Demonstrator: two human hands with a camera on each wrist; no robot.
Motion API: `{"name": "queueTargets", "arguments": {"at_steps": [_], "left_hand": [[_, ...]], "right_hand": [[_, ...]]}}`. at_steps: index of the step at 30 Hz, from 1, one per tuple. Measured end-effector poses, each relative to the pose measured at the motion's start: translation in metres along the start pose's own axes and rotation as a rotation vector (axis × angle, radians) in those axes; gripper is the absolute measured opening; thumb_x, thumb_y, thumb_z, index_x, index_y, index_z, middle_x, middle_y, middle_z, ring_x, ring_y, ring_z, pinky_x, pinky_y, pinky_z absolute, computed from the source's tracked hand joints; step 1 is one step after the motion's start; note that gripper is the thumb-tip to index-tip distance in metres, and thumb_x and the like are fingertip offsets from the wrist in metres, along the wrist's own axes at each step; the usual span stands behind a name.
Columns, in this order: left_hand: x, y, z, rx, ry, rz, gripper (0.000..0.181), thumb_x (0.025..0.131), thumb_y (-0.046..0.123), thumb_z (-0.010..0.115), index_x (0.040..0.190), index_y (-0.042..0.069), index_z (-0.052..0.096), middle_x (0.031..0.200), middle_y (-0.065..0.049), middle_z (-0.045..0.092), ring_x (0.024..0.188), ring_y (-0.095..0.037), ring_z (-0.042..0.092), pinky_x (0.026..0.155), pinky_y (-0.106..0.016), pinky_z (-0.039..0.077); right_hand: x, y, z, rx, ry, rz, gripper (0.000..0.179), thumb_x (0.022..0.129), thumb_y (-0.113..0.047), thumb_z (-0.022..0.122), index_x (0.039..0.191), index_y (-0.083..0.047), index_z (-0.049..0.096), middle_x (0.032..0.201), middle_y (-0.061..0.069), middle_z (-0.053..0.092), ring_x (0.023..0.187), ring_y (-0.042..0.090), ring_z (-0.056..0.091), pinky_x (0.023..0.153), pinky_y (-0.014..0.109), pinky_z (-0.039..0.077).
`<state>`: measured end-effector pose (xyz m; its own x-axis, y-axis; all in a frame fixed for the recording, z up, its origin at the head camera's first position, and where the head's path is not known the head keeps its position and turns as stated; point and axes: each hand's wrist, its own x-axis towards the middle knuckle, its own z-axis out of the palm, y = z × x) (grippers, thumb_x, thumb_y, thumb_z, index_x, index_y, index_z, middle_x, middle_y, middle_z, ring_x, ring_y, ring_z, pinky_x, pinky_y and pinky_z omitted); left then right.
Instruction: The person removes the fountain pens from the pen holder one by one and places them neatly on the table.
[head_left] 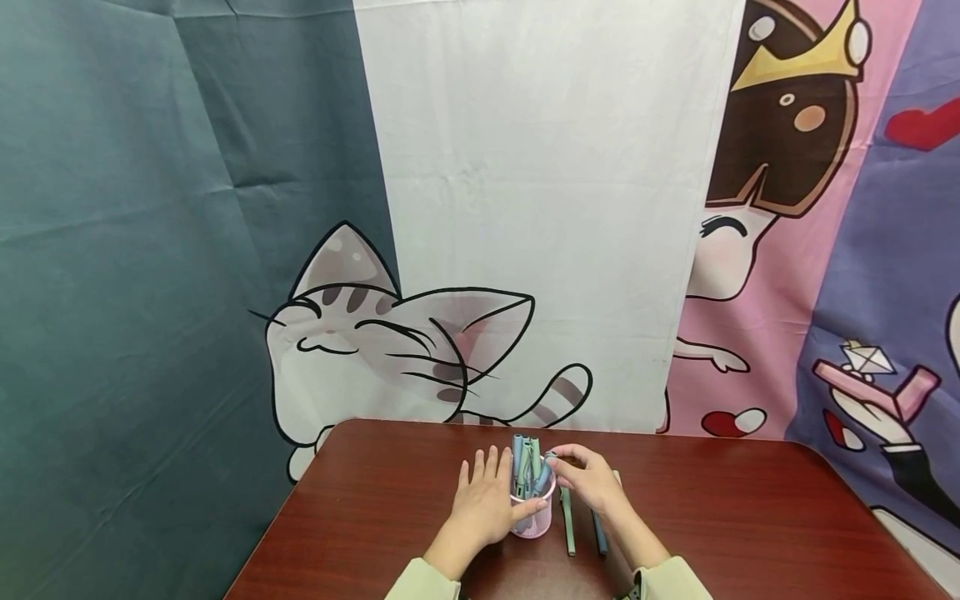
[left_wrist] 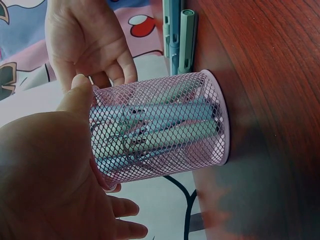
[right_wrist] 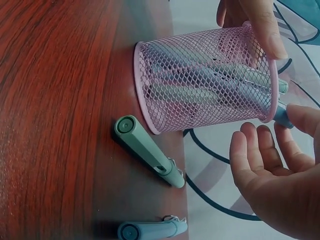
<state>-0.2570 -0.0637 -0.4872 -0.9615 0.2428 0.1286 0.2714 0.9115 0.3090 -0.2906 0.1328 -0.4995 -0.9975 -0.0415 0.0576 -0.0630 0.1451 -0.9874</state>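
Head view puts the pink mesh cup (head_left: pixel 537 523) upright on the reddish-brown table (head_left: pixel 375 508), between the person's 2 hands. The left hand (head_left: pixel 487 500) lies against the cup's left side, its 4 fingers straight and slightly spread, its thumb reaching across the front at the rim; it touches the cup without curling round it. The right hand (head_left: pixel 592 483) is at the rim's right side, thumb and index finger closed in a pinch on the end of a blue pen (head_left: pixel 543 477), which leans within the cup with that end above the rim. In the right wrist view, the other fingers of this hand are loosely bent, clear of the cup.

Several green and blue pens (head_left: pixel 524 467) stand in the cup, their upper ends above the rim and their lower parts showing through the mesh.

To the cup's right, a green pen (head_left: pixel 567 521) and a darker blue pen (head_left: pixel 598 533) lie on the table, apart from each other. The left wrist view shows another green pen (left_wrist: pixel 166 27) beyond them.

Pale sleeves (head_left: pixel 431 581) end at both wrists. Behind the table hangs a printed cloth (head_left: pixel 555 167) with a cartoon cat (head_left: pixel 360 367).
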Motion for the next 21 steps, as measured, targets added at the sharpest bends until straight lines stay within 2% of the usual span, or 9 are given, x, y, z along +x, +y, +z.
{"name": "queueTargets", "arguments": {"at_steps": [7,21], "left_hand": [[0.000,0.000,0.000,-0.002,0.000,0.002,0.104,0.085,0.078,0.055,0.155,0.005,0.036,0.160,-0.021,0.036,0.150,-0.043,0.027,0.119,-0.062,0.020],[0.000,-0.002,0.002,-0.010,-0.007,-0.006,0.104,0.085,0.079,0.055,0.156,0.006,0.035,0.161,-0.021,0.034,0.151,-0.042,0.025,0.120,-0.062,0.019]], "right_hand": [[-0.002,-0.005,0.001,0.004,0.027,0.006,0.022,0.094,-0.016,0.073,0.110,0.000,0.070,0.104,0.009,0.068,0.095,0.020,0.068,0.087,0.046,0.059],[-0.006,-0.034,-0.009,-0.014,0.027,-0.078,0.028,0.096,-0.017,0.070,0.117,0.002,0.068,0.107,0.012,0.067,0.100,0.025,0.070,0.087,0.041,0.059]]}}
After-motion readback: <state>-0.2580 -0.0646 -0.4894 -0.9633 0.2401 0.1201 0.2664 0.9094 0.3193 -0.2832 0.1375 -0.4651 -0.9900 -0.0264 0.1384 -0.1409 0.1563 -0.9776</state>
